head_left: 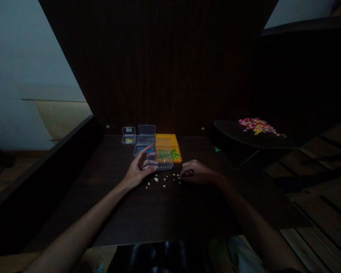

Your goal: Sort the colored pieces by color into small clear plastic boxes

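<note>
My left hand (138, 167) grips the left end of a clear plastic box (166, 165), thumb in front and fingers behind; its transparent lid stands raised. A pale speck shows inside this box. Small pale pieces (156, 179) lie scattered on the dark tabletop just in front of it. At their right edge, my right hand (196, 172) is closed in a pinch, its fingertips down at the pieces. Whatever is between those fingertips is too small to make out. Directly behind the clear box sits an open yellow box (178, 153) with green pieces (174, 154) in it.
Behind my left hand stand a clear box with blue pieces (139, 150) and a smaller one with yellow pieces (128, 140), lids up. A pile of pink, red and yellow bits (257, 126) lies on a dark side shelf (230, 131). A tall dark panel (159, 68) rises behind.
</note>
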### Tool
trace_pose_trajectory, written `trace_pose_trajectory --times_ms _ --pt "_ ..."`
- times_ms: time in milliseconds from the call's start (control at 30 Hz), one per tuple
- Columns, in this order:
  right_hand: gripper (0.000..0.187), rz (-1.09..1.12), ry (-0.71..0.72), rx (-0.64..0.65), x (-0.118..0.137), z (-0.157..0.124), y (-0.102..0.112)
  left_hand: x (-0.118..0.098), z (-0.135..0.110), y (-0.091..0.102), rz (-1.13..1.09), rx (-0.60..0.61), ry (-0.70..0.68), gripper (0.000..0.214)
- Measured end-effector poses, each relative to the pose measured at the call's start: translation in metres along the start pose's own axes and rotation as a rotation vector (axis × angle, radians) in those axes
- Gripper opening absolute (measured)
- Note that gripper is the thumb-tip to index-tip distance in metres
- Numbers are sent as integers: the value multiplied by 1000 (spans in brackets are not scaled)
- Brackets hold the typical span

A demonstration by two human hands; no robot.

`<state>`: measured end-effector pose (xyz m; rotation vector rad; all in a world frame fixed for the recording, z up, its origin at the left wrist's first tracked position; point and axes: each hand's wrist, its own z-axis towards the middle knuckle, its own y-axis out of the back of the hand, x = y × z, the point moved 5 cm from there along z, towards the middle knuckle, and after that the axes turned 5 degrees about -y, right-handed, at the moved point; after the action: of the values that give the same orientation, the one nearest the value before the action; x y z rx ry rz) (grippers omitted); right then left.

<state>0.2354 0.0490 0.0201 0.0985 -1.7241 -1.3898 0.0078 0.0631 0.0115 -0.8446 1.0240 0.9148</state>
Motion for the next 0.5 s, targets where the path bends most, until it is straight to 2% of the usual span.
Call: trace_pose_trajectory --times_ms 133,500 --pt "15 -21 7 20 2 2 -5 -1 0 -1 0 -3 10 76" --pt "11 -34 -15 -26 -2 4 -10 -1 -1 -1 5 5 19 76"
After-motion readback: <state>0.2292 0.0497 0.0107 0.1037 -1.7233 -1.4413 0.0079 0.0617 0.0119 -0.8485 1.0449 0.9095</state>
